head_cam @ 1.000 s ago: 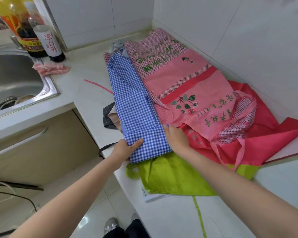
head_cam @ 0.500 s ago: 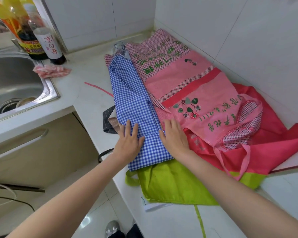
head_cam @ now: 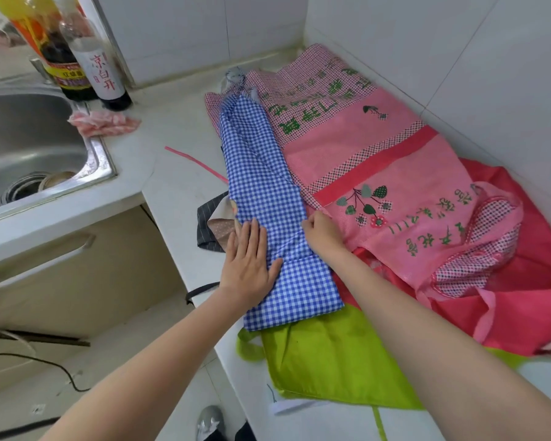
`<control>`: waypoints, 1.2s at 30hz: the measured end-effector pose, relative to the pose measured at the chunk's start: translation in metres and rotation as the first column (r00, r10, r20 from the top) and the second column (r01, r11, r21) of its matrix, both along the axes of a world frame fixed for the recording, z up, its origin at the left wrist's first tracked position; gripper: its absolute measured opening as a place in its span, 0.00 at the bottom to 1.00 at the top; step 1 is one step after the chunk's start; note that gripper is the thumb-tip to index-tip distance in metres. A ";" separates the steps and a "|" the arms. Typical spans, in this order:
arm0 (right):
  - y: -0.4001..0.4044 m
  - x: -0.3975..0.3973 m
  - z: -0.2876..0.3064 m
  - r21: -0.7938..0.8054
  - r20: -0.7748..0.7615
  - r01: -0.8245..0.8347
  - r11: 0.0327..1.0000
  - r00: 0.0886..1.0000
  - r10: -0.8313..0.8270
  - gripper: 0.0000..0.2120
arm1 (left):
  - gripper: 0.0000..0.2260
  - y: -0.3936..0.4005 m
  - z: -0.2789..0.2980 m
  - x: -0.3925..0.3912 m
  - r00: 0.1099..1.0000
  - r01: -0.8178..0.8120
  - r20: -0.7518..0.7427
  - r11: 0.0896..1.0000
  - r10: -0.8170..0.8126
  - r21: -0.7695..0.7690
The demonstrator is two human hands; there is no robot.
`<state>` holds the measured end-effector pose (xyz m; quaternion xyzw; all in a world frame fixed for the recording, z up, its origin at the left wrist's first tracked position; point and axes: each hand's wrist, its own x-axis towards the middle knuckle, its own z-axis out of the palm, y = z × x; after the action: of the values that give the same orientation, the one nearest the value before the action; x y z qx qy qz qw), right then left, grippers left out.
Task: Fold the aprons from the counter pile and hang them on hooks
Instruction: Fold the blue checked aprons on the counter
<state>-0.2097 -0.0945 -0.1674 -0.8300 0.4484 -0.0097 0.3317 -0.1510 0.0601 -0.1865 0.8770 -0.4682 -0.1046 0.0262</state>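
The white counter (head_cam: 178, 189) ran along a tiled corner, heaped on its right with aprons. On top lay the blue gingham apron (head_cam: 268, 198), folded into a long strip running near to far, over a pink printed apron (head_cam: 379, 173), a red one (head_cam: 522, 297) and a green one (head_cam: 331, 361) nearest the edge. The left hand (head_cam: 248, 262) lay flat on the strip's near end, fingers straight, pressing it down. The right hand (head_cam: 322, 233) was curled at the strip's right edge, apparently pinching the fold there.

To my eye, the risk was the slack cloth: if the flat hand lifted, the fold could spring open, and the near end could slide off the edge toward the floor. No hooks were in sight.

At the far left, the steel sink (head_cam: 23, 148) held something small and round beside its drain; I could not tell what. Two bottles (head_cam: 86, 65) stood behind it.
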 end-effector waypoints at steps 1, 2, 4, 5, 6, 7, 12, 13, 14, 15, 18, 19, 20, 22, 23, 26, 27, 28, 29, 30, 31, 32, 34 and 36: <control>0.000 0.003 0.004 -0.060 0.026 -0.025 0.998 0.999 0.026 0.09 | 0.50 -0.002 0.000 0.003 1.000 0.015 0.009 1.000 -0.015 -0.012; 0.002 0.007 0.009 -0.170 0.041 -0.068 0.983 0.996 0.076 0.11 | 0.48 -0.004 0.003 0.007 0.999 0.028 0.018 0.999 -0.028 -0.024; 0.006 0.018 0.020 -0.449 -0.015 -0.236 0.862 0.966 0.256 0.20 | 0.45 -0.010 0.007 0.017 0.999 0.035 0.036 0.999 -0.034 -0.028; 0.007 0.025 0.024 -0.543 -0.095 -0.360 0.759 0.924 0.371 0.22 | 0.44 -0.014 0.008 0.021 0.999 0.025 0.039 1.000 -0.024 -0.013; 0.009 0.029 0.024 -0.573 -0.207 -0.502 0.648 0.854 0.478 0.23 | 0.44 -0.016 0.008 0.022 0.999 0.018 0.047 1.000 -0.019 0.016; 0.009 0.032 0.019 -0.546 -0.317 -0.620 0.563 0.776 0.546 0.23 | 0.43 -0.018 0.006 0.023 0.999 0.015 0.047 0.999 -0.017 0.043; -0.016 0.016 -0.005 -0.382 -0.583 -0.645 0.662 0.724 0.368 0.26 | 0.41 -0.021 -0.005 0.021 0.999 0.042 0.018 0.995 -0.044 0.090; -0.018 0.015 -0.005 -0.383 -0.602 -0.631 0.675 0.724 0.336 0.26 | 0.40 -0.021 -0.007 0.023 0.999 0.049 0.015 0.994 -0.050 0.095; -0.019 0.016 -0.001 -0.378 -0.621 -0.629 0.679 0.716 0.318 0.26 | 0.40 -0.022 -0.007 0.024 0.999 0.053 0.009 0.993 -0.054 0.105; -0.019 0.016 0.004 -0.370 -0.627 -0.625 0.687 0.714 0.312 0.27 | 0.40 -0.022 -0.006 0.023 0.998 0.057 0.009 0.991 -0.058 0.119; -0.007 0.012 0.030 -0.342 -0.452 -0.597 0.726 0.782 0.430 0.28 | 0.32 -0.022 0.000 0.024 0.997 0.074 0.009 0.981 -0.077 0.182; 0.002 0.005 0.039 -0.304 -0.338 -0.618 0.725 0.782 0.524 0.27 | 0.30 -0.023 0.003 0.025 0.996 0.086 0.006 0.975 -0.089 0.205; 0.011 -0.005 0.045 -0.258 -0.237 -0.664 0.702 0.748 0.620 0.25 | 0.30 -0.023 0.008 0.028 0.995 0.101 -0.002 0.970 -0.103 0.223; 0.031 -0.025 0.052 -0.164 -0.234 -0.796 0.582 0.605 0.761 0.27 | 0.30 -0.020 0.017 0.036 0.991 0.136 -0.007 0.971 -0.137 0.196; 0.039 -0.035 0.051 -0.122 -0.308 -0.844 0.523 0.533 0.788 0.33 | 0.30 -0.016 0.021 0.039 0.984 0.177 0.012 0.976 -0.180 0.123; 0.046 -0.052 0.039 -0.092 -0.468 -0.900 0.426 0.417 0.779 0.48 | 0.19 -0.001 0.017 0.049 0.929 0.370 0.058 0.925 -0.366 -0.091; 0.048 -0.057 0.036 -0.105 -0.478 -0.910 0.400 0.399 0.782 0.49 | 0.17 0.005 0.019 0.050 0.916 0.402 0.025 0.910 -0.401 -0.103; 0.050 -0.060 0.033 -0.114 -0.483 -0.920 0.375 0.381 0.788 0.50 | 0.17 0.008 0.019 0.050 0.905 0.422 -0.013 0.901 -0.425 -0.099; 0.054 -0.064 0.030 -0.115 -0.493 -0.929 0.352 0.361 0.791 0.50 | 0.19 0.012 0.020 0.049 0.898 0.433 -0.051 0.899 -0.437 -0.074; 0.058 -0.068 0.027 -0.112 -0.509 -0.936 0.333 0.342 0.790 0.50 | 0.21 0.014 0.017 0.049 0.895 0.438 -0.066 0.897 -0.441 -0.059; 0.062 -0.071 0.026 -0.110 -0.519 -0.941 0.321 0.330 0.789 0.49 | 0.23 0.016 0.015 0.048 0.895 0.441 -0.055 0.897 -0.442 -0.030; 0.066 -0.075 0.024 -0.113 -0.523 -0.944 0.310 0.321 0.789 0.48 | 0.25 0.016 0.016 0.046 0.896 0.443 -0.029 0.897 -0.443 0.007; 0.073 -0.081 0.021 -0.143 -0.520 -0.949 0.280 0.313 0.795 0.45 | 0.27 0.016 0.017 0.042 0.902 0.430 0.011 0.900 -0.432 0.068; 0.077 -0.086 0.019 -0.177 -0.507 -0.935 0.308 0.355 0.786 0.44 | 0.27 0.017 0.017 0.038 0.910 0.414 -0.014 0.905 -0.415 0.093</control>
<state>-0.2952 -0.0178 -0.1479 -0.9770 -0.0431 0.2088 0.0067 -0.1132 0.0768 -0.1691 0.7582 -0.6384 -0.1270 -0.0390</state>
